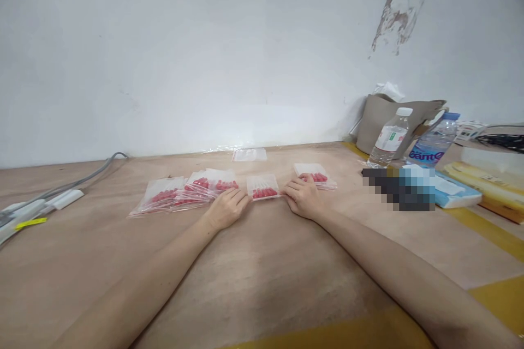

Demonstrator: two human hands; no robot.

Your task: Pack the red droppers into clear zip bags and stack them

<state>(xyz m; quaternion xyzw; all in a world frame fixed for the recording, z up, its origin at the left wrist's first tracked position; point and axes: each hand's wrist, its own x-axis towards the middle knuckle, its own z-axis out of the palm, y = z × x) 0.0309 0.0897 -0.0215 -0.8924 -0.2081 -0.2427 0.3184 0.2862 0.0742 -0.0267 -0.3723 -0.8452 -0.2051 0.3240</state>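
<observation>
A small clear zip-lock bag point(262, 181) with several red pieces in a row lies flat between my two hands. My left hand point(228, 208) has its fingers closed on the bag's near left corner. At the near right corner, the curled fingers of my right hand point(303, 198) pinch the bag's edge. Left of them spreads an overlapping pile of similar bags point(161, 193) with red pieces inside. Another short stack of filled bags point(315, 172) lies just beyond my right hand, partly covered by it. What the red pieces are is too small to tell.
Near the wall lies a flat clear bag point(249, 155). To the right stand a grey-brown bin point(374, 120) and two water bottles point(388, 139) point(434, 142), with a blue tissue pack point(462, 193) in front. A grey cable point(94, 166) and white power strip point(30, 211) lie left.
</observation>
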